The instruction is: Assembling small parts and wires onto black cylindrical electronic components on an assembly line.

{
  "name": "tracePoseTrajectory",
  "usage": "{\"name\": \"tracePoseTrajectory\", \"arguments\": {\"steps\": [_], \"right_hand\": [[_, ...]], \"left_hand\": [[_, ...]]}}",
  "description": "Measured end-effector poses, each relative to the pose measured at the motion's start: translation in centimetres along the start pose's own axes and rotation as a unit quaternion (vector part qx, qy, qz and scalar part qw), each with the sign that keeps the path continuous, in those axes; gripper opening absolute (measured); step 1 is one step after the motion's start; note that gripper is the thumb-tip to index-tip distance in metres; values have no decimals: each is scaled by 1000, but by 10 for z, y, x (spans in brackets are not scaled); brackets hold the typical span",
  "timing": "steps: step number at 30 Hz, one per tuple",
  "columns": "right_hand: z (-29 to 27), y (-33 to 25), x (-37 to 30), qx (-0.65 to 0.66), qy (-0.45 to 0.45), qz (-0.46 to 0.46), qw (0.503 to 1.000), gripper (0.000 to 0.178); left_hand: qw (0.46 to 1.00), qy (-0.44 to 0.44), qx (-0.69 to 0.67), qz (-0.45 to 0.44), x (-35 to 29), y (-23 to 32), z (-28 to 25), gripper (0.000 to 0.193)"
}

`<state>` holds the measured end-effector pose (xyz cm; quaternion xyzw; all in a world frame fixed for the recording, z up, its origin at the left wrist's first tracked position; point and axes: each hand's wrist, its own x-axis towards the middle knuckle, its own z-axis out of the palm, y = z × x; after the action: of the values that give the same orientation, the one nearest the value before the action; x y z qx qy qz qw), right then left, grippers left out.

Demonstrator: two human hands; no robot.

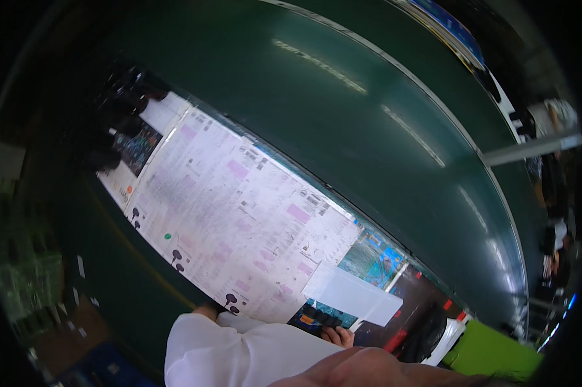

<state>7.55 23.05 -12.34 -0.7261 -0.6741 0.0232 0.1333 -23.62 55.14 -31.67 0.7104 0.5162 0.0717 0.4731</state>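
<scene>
My right hand [338,337] is at the near edge of the table, its fingers curled in. Just beyond its fingertips lies a row of small black pieces [320,316] on a dark, patterned sheet. What the curled fingers grip, if anything, is hidden. A blank white card [353,293] lies at a slant above that hand. My left hand [207,311] is at the near edge too, mostly covered by the white sleeve, so its fingers do not show. Between and beyond the hands spreads a large white printed sheet [239,219] with pink patches.
Black objects [126,97] crowd the far left end of the sheet. To the right are a dark red surface [407,297], a black bundle [426,338] and a bright green panel [491,351]. A long green surface [368,122] runs behind. Cartons and pale green stacks stand at lower left.
</scene>
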Motion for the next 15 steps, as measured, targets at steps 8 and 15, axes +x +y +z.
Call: {"name": "tracePoseTrajectory", "arguments": {"steps": [8,15], "right_hand": [[3,0,8,-26,40,-2,999,21],[23,10,1,1,102,-26,994,34]], "left_hand": [[982,88,-70,-153,1,-62,9,50],[931,217,-145,-256,23,-234,2,43]]}}
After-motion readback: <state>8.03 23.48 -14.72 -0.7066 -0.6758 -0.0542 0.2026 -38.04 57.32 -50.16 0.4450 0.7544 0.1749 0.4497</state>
